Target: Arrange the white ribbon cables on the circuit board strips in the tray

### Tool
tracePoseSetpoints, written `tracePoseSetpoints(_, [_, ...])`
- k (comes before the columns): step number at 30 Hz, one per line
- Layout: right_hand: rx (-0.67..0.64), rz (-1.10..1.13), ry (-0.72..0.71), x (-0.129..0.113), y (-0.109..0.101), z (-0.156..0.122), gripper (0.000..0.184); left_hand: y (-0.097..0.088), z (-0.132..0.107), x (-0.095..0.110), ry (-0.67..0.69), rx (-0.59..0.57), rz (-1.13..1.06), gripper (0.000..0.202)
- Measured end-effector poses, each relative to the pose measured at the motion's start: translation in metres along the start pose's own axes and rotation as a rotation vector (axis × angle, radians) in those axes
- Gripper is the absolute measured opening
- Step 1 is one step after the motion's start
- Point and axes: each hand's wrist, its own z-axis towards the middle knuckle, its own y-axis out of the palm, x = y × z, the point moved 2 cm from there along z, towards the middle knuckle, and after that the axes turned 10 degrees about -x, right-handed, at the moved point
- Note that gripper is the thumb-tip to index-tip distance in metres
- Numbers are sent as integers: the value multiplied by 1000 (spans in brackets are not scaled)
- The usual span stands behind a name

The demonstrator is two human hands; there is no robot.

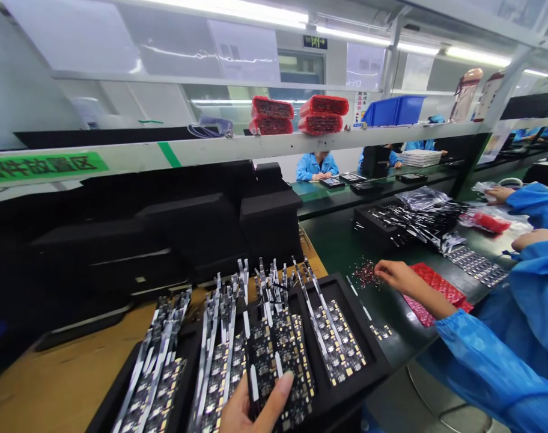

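My left hand [251, 409] shows at the bottom edge, with the thumb and fingers pinching a dark circuit board strip [274, 355]. That strip lies among several like it, standing slanted in a black foam tray [368, 343]. White and silver tabs stick up from the strips. More strips fill the tray's left slots [157, 367]. My right hand is out of sight.
A co-worker's hand [395, 276] in a blue sleeve rests by small red parts [366, 273] and a red tray [436, 285] on the green mat. Black foam blocks [202, 228] stand behind. Red packs [301, 114] and a blue bin [393, 111] sit on the shelf. Other people work at the back.
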Motion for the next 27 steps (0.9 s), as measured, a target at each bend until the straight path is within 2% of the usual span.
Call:
tracePoseSetpoints(3, [48, 149, 9, 1, 1, -1, 27, -1, 0, -4, -14, 1, -22, 33])
tracePoseSetpoints(11, [69, 483, 36, 0, 8, -4, 25, 2, -1, -1, -41, 7, -70, 38])
tracePoseSetpoints(18, [93, 724, -76, -24, 5, -38, 60, 3, -4, 5, -55, 15, -87, 35])
tracePoseSetpoints(27, [-4, 847, -104, -62, 30, -75, 58, 4, -5, 9, -23, -43, -177, 29])
